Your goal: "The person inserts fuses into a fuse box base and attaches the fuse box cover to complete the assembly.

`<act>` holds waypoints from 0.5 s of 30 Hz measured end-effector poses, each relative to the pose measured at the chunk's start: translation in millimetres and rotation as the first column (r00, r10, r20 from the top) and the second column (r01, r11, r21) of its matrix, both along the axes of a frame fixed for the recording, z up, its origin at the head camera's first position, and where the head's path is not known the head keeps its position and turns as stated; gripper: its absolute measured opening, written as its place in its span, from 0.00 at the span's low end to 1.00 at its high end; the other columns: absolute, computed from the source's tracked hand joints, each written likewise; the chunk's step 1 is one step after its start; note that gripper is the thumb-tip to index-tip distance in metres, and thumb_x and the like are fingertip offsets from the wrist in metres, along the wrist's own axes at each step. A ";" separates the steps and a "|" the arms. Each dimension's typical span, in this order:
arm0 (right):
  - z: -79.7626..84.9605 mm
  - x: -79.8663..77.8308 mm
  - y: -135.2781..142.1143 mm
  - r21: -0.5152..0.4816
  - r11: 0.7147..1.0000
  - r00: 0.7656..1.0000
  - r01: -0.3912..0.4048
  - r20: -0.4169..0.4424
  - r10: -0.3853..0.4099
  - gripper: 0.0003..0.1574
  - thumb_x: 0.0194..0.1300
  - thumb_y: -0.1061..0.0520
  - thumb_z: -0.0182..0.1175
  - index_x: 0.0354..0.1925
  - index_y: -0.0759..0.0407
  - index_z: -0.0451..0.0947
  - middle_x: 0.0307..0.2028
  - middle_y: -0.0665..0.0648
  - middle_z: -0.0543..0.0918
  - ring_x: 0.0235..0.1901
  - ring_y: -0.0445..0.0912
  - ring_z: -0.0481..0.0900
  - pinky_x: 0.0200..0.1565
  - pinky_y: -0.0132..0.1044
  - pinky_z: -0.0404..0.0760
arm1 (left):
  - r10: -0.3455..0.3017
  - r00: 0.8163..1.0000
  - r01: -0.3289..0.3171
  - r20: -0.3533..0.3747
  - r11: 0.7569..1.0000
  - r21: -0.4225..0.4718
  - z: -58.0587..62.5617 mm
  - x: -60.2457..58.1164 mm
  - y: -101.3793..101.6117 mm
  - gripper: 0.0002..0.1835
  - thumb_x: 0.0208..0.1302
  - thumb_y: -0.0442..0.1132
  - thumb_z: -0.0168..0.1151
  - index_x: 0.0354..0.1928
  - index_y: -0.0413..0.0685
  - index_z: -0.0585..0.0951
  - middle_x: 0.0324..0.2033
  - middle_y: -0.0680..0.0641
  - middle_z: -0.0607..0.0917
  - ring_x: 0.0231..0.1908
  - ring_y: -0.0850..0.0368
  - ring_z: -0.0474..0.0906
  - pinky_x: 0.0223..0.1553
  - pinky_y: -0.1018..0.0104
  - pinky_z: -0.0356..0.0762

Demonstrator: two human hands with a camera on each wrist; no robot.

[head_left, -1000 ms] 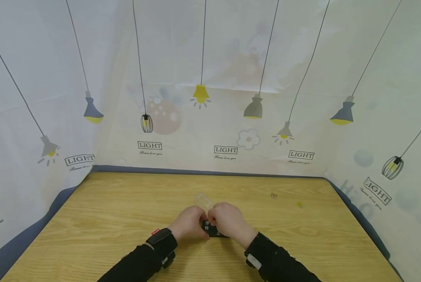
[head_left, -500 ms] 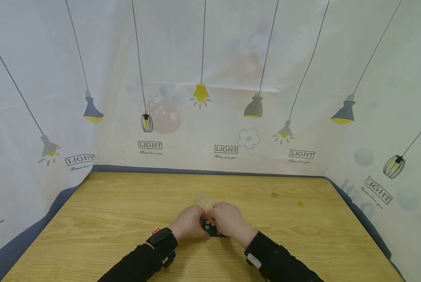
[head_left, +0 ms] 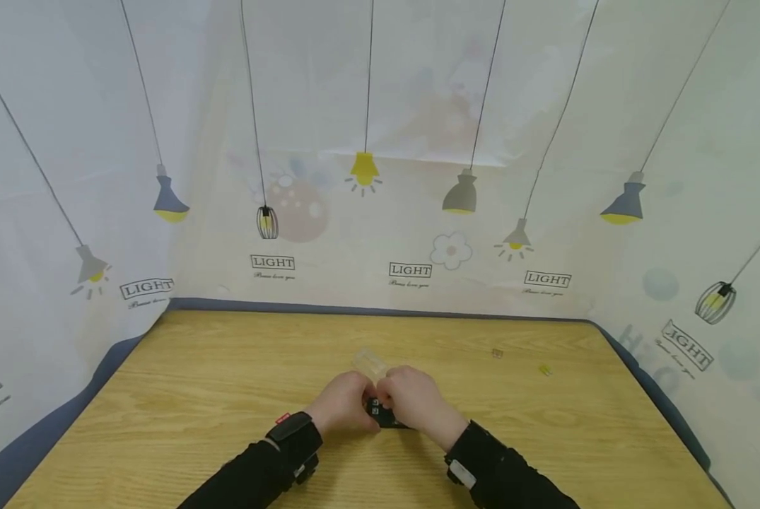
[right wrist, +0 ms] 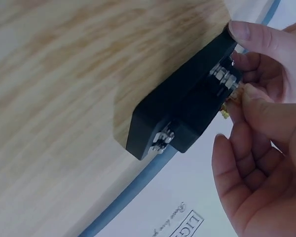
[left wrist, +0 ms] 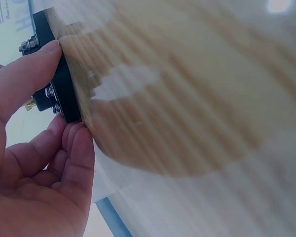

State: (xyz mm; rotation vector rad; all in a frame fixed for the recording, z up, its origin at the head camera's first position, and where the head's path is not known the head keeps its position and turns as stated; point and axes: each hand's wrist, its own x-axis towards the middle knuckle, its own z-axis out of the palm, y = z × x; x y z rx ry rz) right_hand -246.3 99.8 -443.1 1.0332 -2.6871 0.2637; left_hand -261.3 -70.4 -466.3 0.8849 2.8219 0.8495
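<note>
A black fuse block (head_left: 384, 416) with metal screw terminals stands low on the wooden table. My left hand (head_left: 346, 403) grips its left end, thumb on one side and fingers on the other. In the left wrist view the thumb presses the edge of the block (left wrist: 69, 89). My right hand (head_left: 413, 399) is over the block, fingers curled. In the right wrist view its thumb and forefinger pinch a small orange-brown blade fuse (right wrist: 238, 94) at the block's raised middle. A gold-yellow bit (right wrist: 225, 111) shows just below it. The fingers hide most of the fuse.
Just beyond the hands lies a clear plastic cover (head_left: 368, 362). Farther right on the table (head_left: 227, 382) are a small brownish fuse (head_left: 497, 353) and a yellow fuse (head_left: 546, 370). A lamp-printed cloth (head_left: 380, 233) hangs behind the table's far edge.
Both hands keep the same hold on the block and the small fuse. The whole head view has shifted slightly.
</note>
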 end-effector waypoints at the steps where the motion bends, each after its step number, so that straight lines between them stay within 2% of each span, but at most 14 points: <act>1: -0.7 -0.2 1.0 -0.008 1.000 1.000 -0.004 0.005 0.004 0.15 0.53 0.67 0.58 0.18 0.49 0.72 0.19 0.45 0.65 0.21 0.38 0.61 0.25 0.28 0.63 | -0.003 1.000 0.003 0.000 1.000 0.000 0.2 0.4 0.3 0.15 0.31 0.44 0.76 0.25 0.53 0.81 0.16 0.58 0.72 0.19 0.64 0.64 0.23 0.70 0.63; 6: -1.9 -2.0 4.5 -0.043 0.999 0.999 -0.029 0.038 0.031 0.10 0.53 0.65 0.60 0.22 0.50 0.77 0.22 0.44 0.71 0.23 0.37 0.65 0.29 0.28 0.68 | -0.003 1.000 0.003 -0.012 1.000 -0.011 1.1 1.4 1.5 0.14 0.32 0.44 0.75 0.24 0.53 0.80 0.18 0.57 0.74 0.19 0.64 0.64 0.24 0.70 0.64; 15: -0.8 -3.5 5.8 -0.031 0.999 0.995 -0.034 0.095 0.037 0.06 0.55 0.59 0.62 0.24 0.49 0.78 0.23 0.43 0.72 0.25 0.36 0.67 0.31 0.29 0.70 | -0.002 1.000 0.002 -0.010 1.000 -0.012 0.3 1.2 0.8 0.15 0.32 0.44 0.75 0.26 0.52 0.81 0.21 0.55 0.77 0.21 0.64 0.66 0.26 0.69 0.66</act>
